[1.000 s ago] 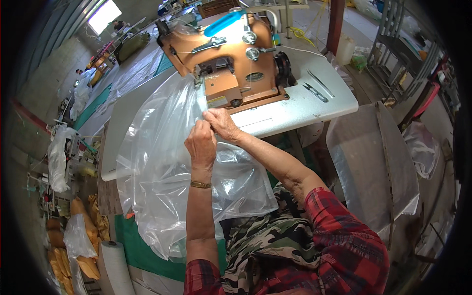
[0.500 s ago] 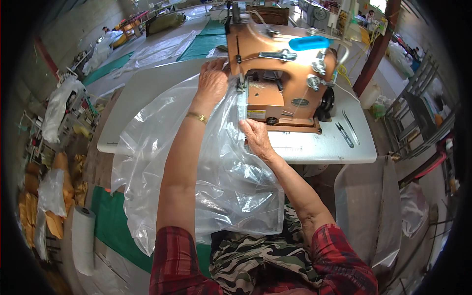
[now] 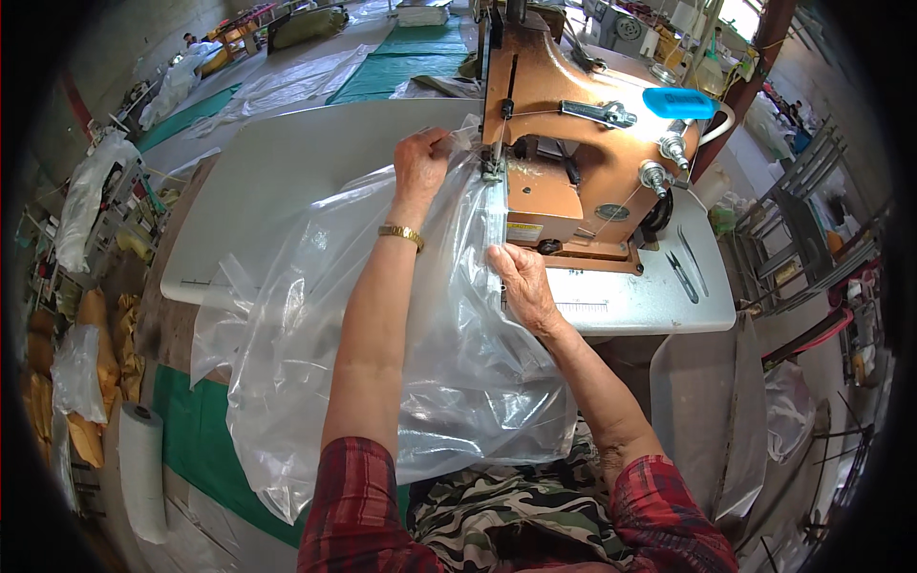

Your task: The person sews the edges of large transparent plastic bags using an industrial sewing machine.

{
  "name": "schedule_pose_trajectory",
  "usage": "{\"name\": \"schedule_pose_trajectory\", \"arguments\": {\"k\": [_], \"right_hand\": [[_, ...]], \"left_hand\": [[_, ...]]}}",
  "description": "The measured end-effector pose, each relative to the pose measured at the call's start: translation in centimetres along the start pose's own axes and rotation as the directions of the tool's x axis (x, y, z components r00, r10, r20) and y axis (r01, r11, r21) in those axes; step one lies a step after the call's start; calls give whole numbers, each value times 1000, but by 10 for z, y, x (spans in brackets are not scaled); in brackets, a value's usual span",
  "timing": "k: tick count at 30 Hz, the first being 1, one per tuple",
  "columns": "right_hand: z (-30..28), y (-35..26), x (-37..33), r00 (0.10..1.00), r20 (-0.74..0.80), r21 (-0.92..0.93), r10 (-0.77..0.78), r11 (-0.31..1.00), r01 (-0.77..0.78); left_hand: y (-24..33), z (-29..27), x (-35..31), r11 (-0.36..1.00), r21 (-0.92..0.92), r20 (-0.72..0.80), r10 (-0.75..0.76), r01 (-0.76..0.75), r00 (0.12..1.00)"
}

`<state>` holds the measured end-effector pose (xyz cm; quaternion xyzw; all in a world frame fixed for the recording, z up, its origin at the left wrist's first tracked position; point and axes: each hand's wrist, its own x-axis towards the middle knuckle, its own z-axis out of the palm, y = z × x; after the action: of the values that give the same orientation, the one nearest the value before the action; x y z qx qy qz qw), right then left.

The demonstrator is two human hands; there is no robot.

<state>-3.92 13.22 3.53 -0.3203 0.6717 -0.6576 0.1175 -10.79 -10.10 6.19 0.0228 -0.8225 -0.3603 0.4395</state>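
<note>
Left hand (image 3: pixel 420 174) is pinching the plastic sheet (image 3: pixel 296 334) left of the sewing machine (image 3: pixel 573 158), right hand (image 3: pixel 524 286) is pinching it in front, both closed, so uneven pulling is risking puckers.

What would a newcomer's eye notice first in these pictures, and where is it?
Probably the copper sewing machine on the pale table, with a bright blue piece at its upper right. Next comes the clear plastic sheet, hanging over the table's front edge, with the left hand and right hand on it.

Two hands (image 3: pixel 420 175) (image 3: pixel 527 286), one copper machine (image 3: pixel 611 158), probably one plastic sheet (image 3: pixel 320 315)
</note>
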Motion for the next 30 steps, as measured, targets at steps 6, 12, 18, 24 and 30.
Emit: {"name": "schedule_pose_trajectory", "arguments": {"k": [6, 12, 18, 24, 30], "right_hand": [[0, -7, -9, 971, -200, -123, -134, 986, 111], [-98, -6, -70, 739, -498, -715, -453, 697, -55], [-298, 54, -117, 722, -451, -860, -525, 40, -508], [-269, 12, -88, 914, -376, -926, -149, 70, -370], [-269, 1, -88, 971, -237, -921, 28, -324, -215]], "left_hand": [[-4, 9, -10, 983, -179, -107, 32, -51, 994], [-7, -7, -9, 996, -23, -120, 83, -86, 989], [4, 8, -5, 993, 11, -165, 118, -118, 979], [5, -6, -18, 989, 79, -219, 139, -124, 966], [39, -15, -20, 968, 131, -187, 234, -212, 954]]}}
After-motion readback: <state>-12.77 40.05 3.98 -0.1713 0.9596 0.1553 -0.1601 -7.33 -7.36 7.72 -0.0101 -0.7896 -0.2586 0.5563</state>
